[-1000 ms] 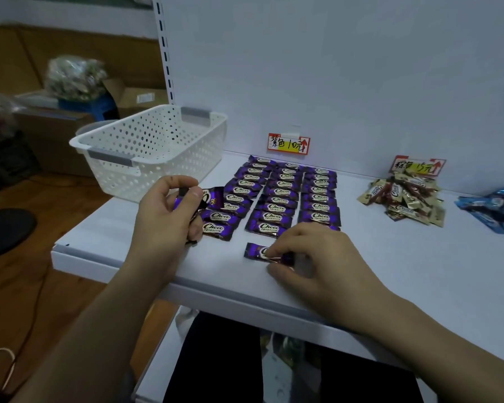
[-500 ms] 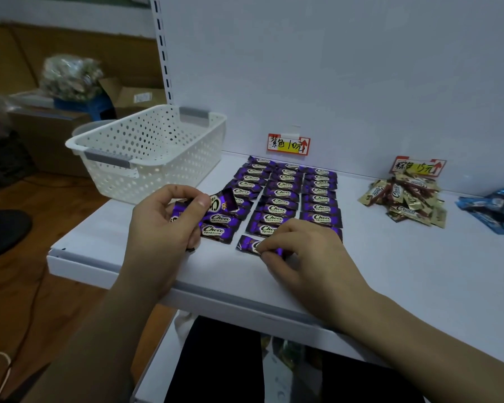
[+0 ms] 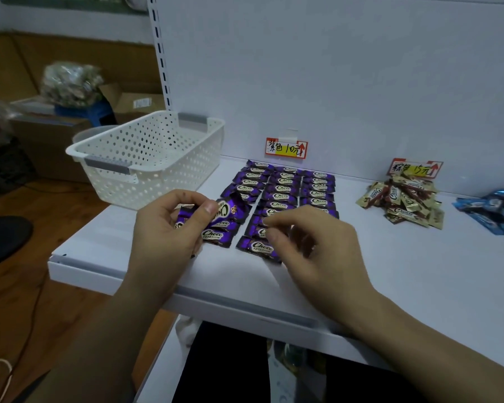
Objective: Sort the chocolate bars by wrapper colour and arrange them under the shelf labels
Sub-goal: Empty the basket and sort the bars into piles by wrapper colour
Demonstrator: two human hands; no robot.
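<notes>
Purple Choco bars (image 3: 282, 196) lie in three columns on the white shelf (image 3: 390, 271) under the purple label (image 3: 285, 147). My left hand (image 3: 163, 231) grips a small bunch of purple bars (image 3: 227, 209) just left of the columns. My right hand (image 3: 317, 248) hovers with loosely curled fingers over the near end of the middle column. Its fingertips are right above the nearest purple bar (image 3: 255, 245), which lies flat on the shelf. A heap of gold-brown bars (image 3: 405, 202) sits under the brown label (image 3: 415, 168). Blue bars (image 3: 495, 210) are piled at the far right.
A white perforated basket (image 3: 146, 158) stands at the shelf's left end, behind my left hand. The shelf's front edge runs just below both wrists. Cardboard boxes and bags sit on the floor to the left.
My right hand slid the loose purple bar leftward and back to the foot of the middle column, then lifted off it. My left hand shifted slightly right with its bunch.
</notes>
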